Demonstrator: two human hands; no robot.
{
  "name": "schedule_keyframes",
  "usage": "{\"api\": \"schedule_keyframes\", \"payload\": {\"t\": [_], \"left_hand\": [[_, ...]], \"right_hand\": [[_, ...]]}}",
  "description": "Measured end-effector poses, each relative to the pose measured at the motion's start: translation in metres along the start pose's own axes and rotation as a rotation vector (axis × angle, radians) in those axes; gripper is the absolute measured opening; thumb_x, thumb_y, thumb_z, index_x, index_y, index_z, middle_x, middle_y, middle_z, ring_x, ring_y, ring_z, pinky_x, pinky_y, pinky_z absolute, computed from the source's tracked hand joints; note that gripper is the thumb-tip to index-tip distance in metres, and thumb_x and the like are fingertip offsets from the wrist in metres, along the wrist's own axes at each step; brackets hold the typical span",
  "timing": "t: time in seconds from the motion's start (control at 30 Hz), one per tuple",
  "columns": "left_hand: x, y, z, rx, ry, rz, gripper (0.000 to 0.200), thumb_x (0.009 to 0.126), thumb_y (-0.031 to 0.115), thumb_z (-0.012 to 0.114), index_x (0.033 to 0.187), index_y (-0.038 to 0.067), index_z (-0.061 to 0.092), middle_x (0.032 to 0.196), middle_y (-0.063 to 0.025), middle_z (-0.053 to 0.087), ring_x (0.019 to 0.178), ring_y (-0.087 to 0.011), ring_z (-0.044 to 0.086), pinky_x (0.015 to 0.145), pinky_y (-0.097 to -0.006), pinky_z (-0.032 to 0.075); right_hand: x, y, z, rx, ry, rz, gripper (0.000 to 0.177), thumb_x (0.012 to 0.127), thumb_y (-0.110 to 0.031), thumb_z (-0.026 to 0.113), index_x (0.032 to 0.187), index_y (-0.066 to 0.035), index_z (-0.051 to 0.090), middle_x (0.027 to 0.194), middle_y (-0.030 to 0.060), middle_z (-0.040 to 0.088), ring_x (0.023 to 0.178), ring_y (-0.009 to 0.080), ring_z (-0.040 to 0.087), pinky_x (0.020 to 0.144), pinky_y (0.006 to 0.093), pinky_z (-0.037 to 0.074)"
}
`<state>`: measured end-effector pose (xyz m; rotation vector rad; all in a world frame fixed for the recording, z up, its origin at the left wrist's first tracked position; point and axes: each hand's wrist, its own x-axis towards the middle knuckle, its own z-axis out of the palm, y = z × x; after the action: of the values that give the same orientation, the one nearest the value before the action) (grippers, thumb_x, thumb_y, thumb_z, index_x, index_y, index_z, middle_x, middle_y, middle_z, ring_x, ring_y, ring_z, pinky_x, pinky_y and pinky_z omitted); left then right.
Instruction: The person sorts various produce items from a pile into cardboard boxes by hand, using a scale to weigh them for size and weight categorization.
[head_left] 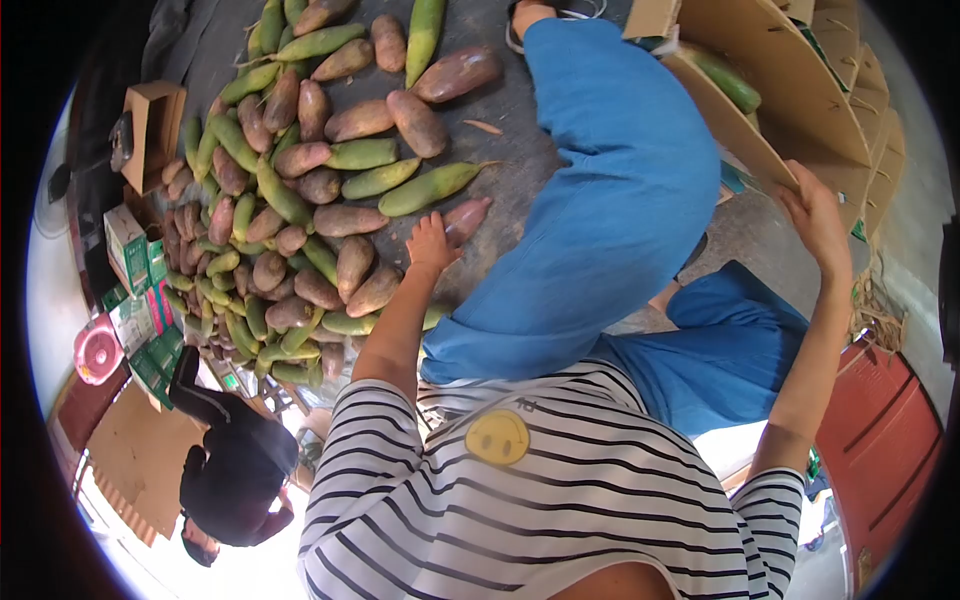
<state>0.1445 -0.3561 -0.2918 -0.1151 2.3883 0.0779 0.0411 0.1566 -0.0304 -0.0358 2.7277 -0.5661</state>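
Observation:
My left hand (432,243) is closed around the near end of a reddish-purple radish (467,220) on the dark floor sheet, its other end pointing right. Just above it lies a long green radish (430,190) with a thin root tip. On the right, my right hand (812,212) grips the lower edge of an open cardboard box (740,135), fingers over the flap. A green radish (728,82) shows inside that box. The rest of the box's inside is partly hidden by its walls.
A big heap of green and reddish radishes (290,215) spreads to the left. Stacked cartons (140,250) and a pink fan (98,348) stand beyond it. Another person in dark clothes (240,470) bends at lower left. My blue-trousered legs (610,180) separate heap and box.

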Motion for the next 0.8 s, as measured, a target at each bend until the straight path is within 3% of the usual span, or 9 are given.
{"api": "schedule_keyframes", "payload": {"t": [0.1,0.3,0.4,0.5,0.57,0.63,0.7,0.77,0.8], "left_hand": [[0.010,-0.009,0.003,-0.046,-0.078,0.045,0.084,0.056,0.034,0.082,0.122,0.008,0.039,0.119,-0.0117,0.049,0.113,-0.0330,0.048,0.086,-0.0494,0.044],[0.003,-0.014,0.004,-0.292,-0.073,0.001,0.081,0.054,0.040,0.082,0.112,-0.003,0.045,0.114,-0.0221,0.054,0.106,-0.0368,0.054,0.086,-0.0458,0.044],[-0.014,-0.001,-0.032,-0.569,0.024,0.007,0.083,0.057,0.040,0.081,0.117,-0.005,0.045,0.117,-0.0219,0.053,0.105,-0.0327,0.054,0.089,-0.0409,0.043],[-0.024,0.030,-0.101,-0.768,0.260,0.053,0.086,0.061,0.037,0.081,0.123,-0.006,0.042,0.118,-0.0204,0.051,0.105,-0.0284,0.052,0.092,-0.0375,0.040],[-0.036,0.065,-0.170,-0.907,0.409,0.220,0.084,0.064,0.031,0.081,0.126,-0.007,0.040,0.120,-0.0187,0.050,0.108,-0.0270,0.049,0.094,-0.0364,0.038],[-0.049,0.106,-0.231,-0.905,0.724,0.444,0.079,0.065,0.028,0.081,0.124,-0.007,0.042,0.119,-0.0178,0.051,0.110,-0.0270,0.049,0.095,-0.0381,0.038],[-0.063,0.152,-0.279,-1.090,0.851,0.678,0.077,0.066,0.027,0.081,0.124,-0.005,0.042,0.119,-0.0173,0.052,0.110,-0.0257,0.050,0.095,-0.0388,0.039],[-0.078,0.203,-0.321,-1.064,0.793,0.942,0.079,0.064,0.027,0.081,0.125,-0.004,0.042,0.121,-0.0162,0.051,0.110,-0.0247,0.052,0.095,-0.0380,0.040],[-0.077,0.226,-0.335,-0.878,0.739,1.055,0.079,0.063,0.027,0.081,0.125,-0.003,0.042,0.121,-0.0154,0.051,0.110,-0.0241,0.052,0.094,-0.0374,0.041]], "right_hand": [[0.000,0.003,0.000,-0.008,0.022,-0.069,0.024,0.082,-0.009,0.059,0.105,-0.002,0.055,0.097,0.0193,0.059,0.092,0.0380,0.056,0.078,0.0394,0.044],[-0.003,0.007,-0.003,-0.060,0.032,-0.043,0.019,0.081,-0.011,0.059,0.098,-0.003,0.055,0.094,0.0170,0.060,0.092,0.0376,0.056,0.076,0.0436,0.045],[-0.005,0.010,-0.001,-0.106,0.037,-0.032,0.019,0.081,-0.010,0.058,0.099,-0.004,0.055,0.094,0.0159,0.060,0.092,0.0364,0.057,0.075,0.0436,0.045],[-0.007,0.014,0.004,-0.115,0.038,-0.022,0.019,0.081,-0.009,0.058,0.100,-0.004,0.055,0.094,0.0148,0.060,0.091,0.0353,0.057,0.075,0.0434,0.046],[-0.009,0.013,0.005,-0.103,0.040,-0.015,0.019,0.081,-0.009,0.058,0.099,-0.005,0.055,0.094,0.0144,0.060,0.091,0.0346,0.058,0.074,0.0434,0.046],[-0.010,0.012,0.006,-0.093,0.043,-0.008,0.017,0.081,-0.009,0.058,0.098,-0.005,0.055,0.093,0.0141,0.060,0.090,0.0340,0.058,0.073,0.0433,0.046],[-0.011,0.011,0.008,-0.087,0.041,0.025,0.015,0.080,-0.006,0.057,0.095,-0.004,0.055,0.092,0.0144,0.060,0.089,0.0334,0.059,0.073,0.0429,0.047],[-0.010,0.009,0.003,-0.102,0.012,0.047,0.014,0.079,-0.005,0.056,0.093,-0.003,0.055,0.091,0.0148,0.061,0.089,0.0336,0.059,0.072,0.0427,0.047],[-0.010,0.010,0.003,-0.128,0.028,0.020,0.013,0.080,-0.005,0.054,0.093,-0.002,0.056,0.089,0.0153,0.061,0.088,0.0335,0.060,0.072,0.0427,0.048]]}}
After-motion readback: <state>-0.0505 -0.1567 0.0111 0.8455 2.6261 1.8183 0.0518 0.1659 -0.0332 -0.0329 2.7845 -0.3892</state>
